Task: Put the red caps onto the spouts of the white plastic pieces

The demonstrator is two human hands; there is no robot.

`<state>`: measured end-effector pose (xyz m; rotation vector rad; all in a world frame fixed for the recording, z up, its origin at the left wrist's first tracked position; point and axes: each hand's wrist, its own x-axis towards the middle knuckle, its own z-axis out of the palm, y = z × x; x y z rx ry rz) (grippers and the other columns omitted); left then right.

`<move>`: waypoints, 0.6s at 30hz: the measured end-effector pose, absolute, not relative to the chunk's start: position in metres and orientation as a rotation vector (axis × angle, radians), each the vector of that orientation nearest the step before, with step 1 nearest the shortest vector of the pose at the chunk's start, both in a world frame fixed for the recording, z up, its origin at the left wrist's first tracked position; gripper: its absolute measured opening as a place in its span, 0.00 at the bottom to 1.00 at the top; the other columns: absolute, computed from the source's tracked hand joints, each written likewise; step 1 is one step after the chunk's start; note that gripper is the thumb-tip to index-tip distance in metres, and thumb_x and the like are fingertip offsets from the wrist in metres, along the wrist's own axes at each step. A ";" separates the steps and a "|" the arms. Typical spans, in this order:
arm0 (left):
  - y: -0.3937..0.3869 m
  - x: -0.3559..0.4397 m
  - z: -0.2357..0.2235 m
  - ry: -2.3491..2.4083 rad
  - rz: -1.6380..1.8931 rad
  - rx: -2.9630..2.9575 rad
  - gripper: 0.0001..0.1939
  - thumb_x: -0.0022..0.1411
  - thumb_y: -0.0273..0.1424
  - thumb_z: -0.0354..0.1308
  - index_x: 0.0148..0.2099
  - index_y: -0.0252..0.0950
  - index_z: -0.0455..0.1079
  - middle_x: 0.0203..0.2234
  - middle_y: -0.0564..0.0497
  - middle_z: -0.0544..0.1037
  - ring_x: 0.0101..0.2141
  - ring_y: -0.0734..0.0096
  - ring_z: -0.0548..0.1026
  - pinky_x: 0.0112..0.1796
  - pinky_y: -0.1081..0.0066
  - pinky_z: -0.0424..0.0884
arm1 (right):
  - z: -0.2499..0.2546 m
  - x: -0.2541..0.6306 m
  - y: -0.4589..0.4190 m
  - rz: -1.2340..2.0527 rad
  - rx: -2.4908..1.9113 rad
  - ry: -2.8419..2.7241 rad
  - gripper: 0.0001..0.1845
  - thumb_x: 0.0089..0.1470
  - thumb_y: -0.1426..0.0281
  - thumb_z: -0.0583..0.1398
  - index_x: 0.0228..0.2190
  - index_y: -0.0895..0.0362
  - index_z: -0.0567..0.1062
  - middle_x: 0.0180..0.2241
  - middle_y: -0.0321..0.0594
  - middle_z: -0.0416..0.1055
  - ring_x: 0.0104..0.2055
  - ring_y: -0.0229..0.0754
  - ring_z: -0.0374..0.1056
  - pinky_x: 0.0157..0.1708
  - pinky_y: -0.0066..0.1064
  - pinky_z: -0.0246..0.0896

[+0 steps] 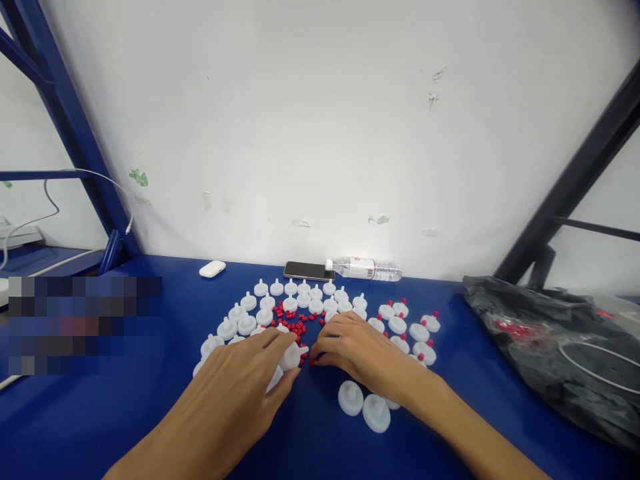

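On the blue table (125,413) lie several white round plastic caps (290,297) with short spouts, spread in an arc. A small heap of red plugs (295,327) sits in the middle of them. My left hand (245,380) grips one white cap (293,355) between thumb and fingers. My right hand (353,350) rests palm down beside it, fingers curled over a red plug (313,361) at the heap's edge. To the right, some white caps (425,327) carry red plugs on their spouts. Two caps (363,403) lie upside down under my right wrist.
A phone (307,270) and a lying water bottle (367,268) sit against the white wall. A white earbud case (213,269) lies at the back left. A black plastic bag (555,347) with red plugs inside fills the right side. Blue rack posts stand on both sides.
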<state>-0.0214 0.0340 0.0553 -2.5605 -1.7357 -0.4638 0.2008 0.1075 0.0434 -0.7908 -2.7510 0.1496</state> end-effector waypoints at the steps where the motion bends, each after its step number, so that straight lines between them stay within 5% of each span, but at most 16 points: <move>1: 0.034 -0.022 0.055 -1.727 -0.467 -2.564 0.15 0.70 0.32 0.49 0.54 0.39 0.73 0.47 0.44 0.81 0.44 0.52 0.81 0.44 0.52 0.77 | 0.043 0.201 0.107 0.149 -0.787 -2.747 0.07 0.67 0.67 0.60 0.41 0.53 0.79 0.40 0.38 0.78 0.46 0.43 0.71 0.52 0.37 0.58; 14: 0.035 -0.017 0.059 -1.706 -0.504 -2.558 0.15 0.70 0.30 0.50 0.55 0.40 0.72 0.46 0.45 0.78 0.45 0.54 0.80 0.40 0.53 0.78 | 0.045 0.203 0.106 0.199 -0.785 -2.672 0.08 0.67 0.70 0.59 0.36 0.54 0.78 0.36 0.37 0.79 0.41 0.43 0.72 0.48 0.36 0.59; 18: 0.035 -0.016 0.060 -1.697 -0.525 -2.534 0.15 0.70 0.30 0.51 0.56 0.42 0.72 0.46 0.47 0.78 0.42 0.56 0.81 0.37 0.56 0.78 | 0.057 0.203 0.100 0.494 -0.900 -2.385 0.06 0.66 0.68 0.60 0.39 0.51 0.79 0.37 0.33 0.81 0.39 0.41 0.75 0.42 0.31 0.62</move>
